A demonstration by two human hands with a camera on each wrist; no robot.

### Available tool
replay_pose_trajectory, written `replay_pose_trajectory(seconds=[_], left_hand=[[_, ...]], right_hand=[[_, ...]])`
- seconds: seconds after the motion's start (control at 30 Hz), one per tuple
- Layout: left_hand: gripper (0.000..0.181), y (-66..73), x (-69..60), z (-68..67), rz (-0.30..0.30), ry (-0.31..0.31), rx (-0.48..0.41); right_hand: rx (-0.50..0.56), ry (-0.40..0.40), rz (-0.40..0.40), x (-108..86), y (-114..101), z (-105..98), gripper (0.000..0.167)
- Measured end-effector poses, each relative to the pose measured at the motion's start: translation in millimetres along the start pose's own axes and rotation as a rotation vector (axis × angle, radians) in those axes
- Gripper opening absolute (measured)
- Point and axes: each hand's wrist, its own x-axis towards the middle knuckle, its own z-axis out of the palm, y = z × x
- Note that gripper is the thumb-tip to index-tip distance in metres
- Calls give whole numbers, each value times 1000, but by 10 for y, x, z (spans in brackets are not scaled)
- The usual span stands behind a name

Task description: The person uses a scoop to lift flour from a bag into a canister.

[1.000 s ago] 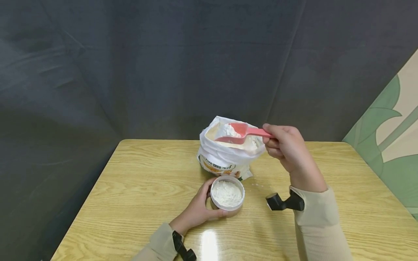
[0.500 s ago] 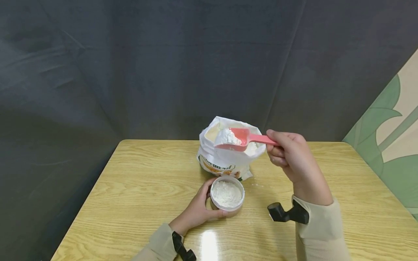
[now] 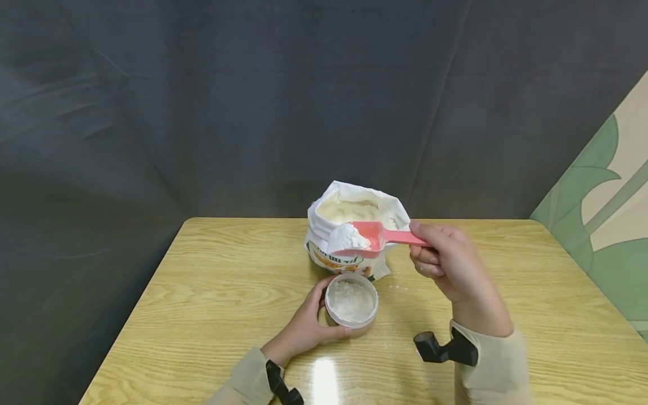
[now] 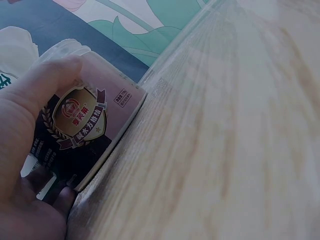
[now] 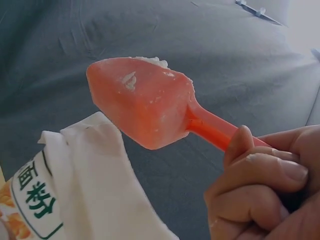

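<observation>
My right hand [image 3: 450, 261] grips the handle of a pink scoop [image 5: 145, 102] heaped with white flour [image 3: 349, 238]. The scoop hangs level over the front rim of an open flour bag [image 3: 324, 228], apart from the table. More flour shows inside the bag. Below it, my left hand [image 3: 309, 323] holds a round plastic jar [image 3: 373, 304] that stands upright on the table, thumb on the near side and fingers round the far side. Flour lies inside the jar. In the left wrist view the jar's dark printed label [image 4: 80, 117] faces the camera.
The wooden table [image 3: 212, 292] carries a few specks of spilt flour [image 3: 398, 287] right of the bag. A dark curtain [image 3: 283, 112] hangs behind the table's back edge. A wall with a leaf pattern [image 3: 607, 225] borders the right side.
My right hand has brought the loaded scoop from over the bag's mouth toward me, down to its front rim. The left hand and the jar have stayed in place.
</observation>
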Motion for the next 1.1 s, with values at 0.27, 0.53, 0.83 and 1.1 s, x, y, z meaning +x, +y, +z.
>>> replay_pose_trajectory(seconds=[0.27,0.53,0.83,1.1], left_hand=[[102,15,-12,3,-12,-3,-22],[102,-12,-10,-3,-6,-3,-15],[102,-24,16,-4,-2,-13,-1],[103,-43,10,-8,10,3,1]], right_hand=[[39,-60,26,-59,154,-88,49],[78,-81,48,-67,256,-174,48],[63,-142,88,-48,301,-264,48],[57,-214,124,-9,382,-337,48]])
